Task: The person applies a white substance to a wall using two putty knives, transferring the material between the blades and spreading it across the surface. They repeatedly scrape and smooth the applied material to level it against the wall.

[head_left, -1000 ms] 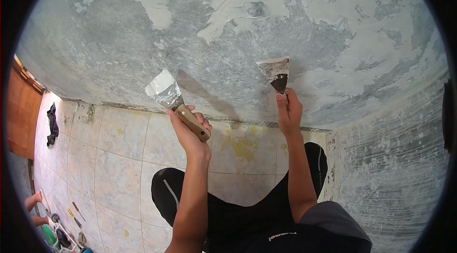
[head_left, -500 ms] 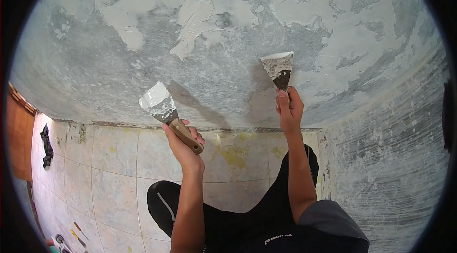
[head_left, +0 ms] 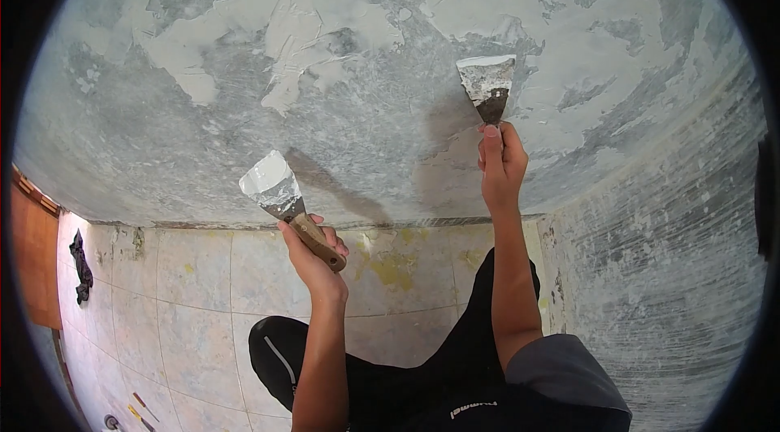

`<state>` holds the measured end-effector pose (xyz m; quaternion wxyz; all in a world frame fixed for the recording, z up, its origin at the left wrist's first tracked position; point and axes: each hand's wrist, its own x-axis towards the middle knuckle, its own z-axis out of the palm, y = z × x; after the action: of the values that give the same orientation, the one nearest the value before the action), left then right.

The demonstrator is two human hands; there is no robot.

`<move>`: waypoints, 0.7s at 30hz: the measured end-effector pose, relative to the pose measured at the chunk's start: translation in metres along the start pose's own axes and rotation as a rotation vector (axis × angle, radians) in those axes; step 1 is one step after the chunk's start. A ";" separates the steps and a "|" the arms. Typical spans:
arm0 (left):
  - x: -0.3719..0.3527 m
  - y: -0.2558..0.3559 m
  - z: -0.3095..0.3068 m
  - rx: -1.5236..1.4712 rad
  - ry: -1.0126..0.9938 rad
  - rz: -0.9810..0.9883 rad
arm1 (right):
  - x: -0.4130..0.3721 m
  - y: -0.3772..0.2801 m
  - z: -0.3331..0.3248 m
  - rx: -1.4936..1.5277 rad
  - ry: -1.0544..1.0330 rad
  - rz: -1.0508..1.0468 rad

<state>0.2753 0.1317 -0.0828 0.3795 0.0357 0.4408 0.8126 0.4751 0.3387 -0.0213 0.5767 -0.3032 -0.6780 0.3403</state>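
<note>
My left hand (head_left: 315, 252) is closed around the wooden handle of a putty knife (head_left: 280, 190), its blade loaded with white filler and tilted up to the left. Higher up and to the right, my right hand (head_left: 503, 166) grips a second putty knife (head_left: 487, 84) by its handle, mostly hidden in the fingers. That blade points upward close over the wall, with white filler along its edge and a dark patch near the handle. The grey wall (head_left: 341, 127) in front carries uneven white filler patches. Both knives cast shadows on it.
A side wall (head_left: 650, 286) with streaked grey coating stands at the right. Tiled floor (head_left: 195, 270) with yellow stains runs below the wall. A crumpled black thing (head_left: 80, 265) lies at the left, near a wooden door (head_left: 34, 257). Small hand tools (head_left: 143, 412) lie at lower left.
My right hand and its putty knife have moved up and slightly right along the wall. My left hand holds its knife much as before. The view has shifted slightly.
</note>
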 end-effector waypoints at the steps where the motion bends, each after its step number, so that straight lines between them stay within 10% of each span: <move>1: 0.000 -0.001 0.000 0.003 -0.002 -0.002 | -0.001 0.002 -0.004 -0.001 0.003 0.002; 21: -0.005 -0.010 0.004 0.043 -0.033 0.046 | -0.001 -0.031 -0.018 -0.131 0.067 -0.031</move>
<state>0.2859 0.1344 -0.0865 0.3668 0.0673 0.4511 0.8108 0.4929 0.3213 0.0052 0.5830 -0.3409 -0.6839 0.2758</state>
